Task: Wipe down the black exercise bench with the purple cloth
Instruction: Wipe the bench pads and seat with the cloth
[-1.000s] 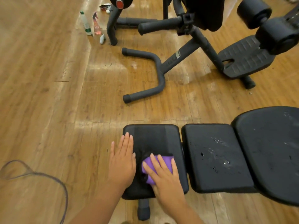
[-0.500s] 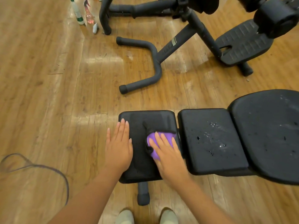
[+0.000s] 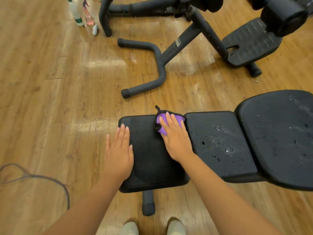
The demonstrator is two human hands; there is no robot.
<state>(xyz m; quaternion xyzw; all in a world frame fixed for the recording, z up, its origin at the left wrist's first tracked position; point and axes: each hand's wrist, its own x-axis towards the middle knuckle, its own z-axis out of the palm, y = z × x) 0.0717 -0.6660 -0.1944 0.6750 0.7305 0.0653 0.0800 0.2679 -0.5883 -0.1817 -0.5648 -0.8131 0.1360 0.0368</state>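
Observation:
The black exercise bench (image 3: 220,160) runs left to right across the lower frame in three padded sections. My right hand (image 3: 176,138) presses the purple cloth (image 3: 161,122), which has a black edge, flat against the far right corner of the left pad. My left hand (image 3: 118,151) lies flat with its fingers apart on the left edge of that same pad and holds nothing. The left pad looks damp and dull. Droplets and white specks sit on the middle pad and on the large right pad.
Another black exercise machine (image 3: 194,39) with a curved floor bar (image 3: 152,68) stands on the wooden floor beyond the bench. Spray bottles (image 3: 83,12) stand at the top left. A dark cable (image 3: 33,177) loops at the lower left. My shoes (image 3: 152,228) are at the bottom.
My right hand has slid the purple cloth away from me, from the near middle of the left pad to its far right corner. My left hand has stayed on the pad's left edge.

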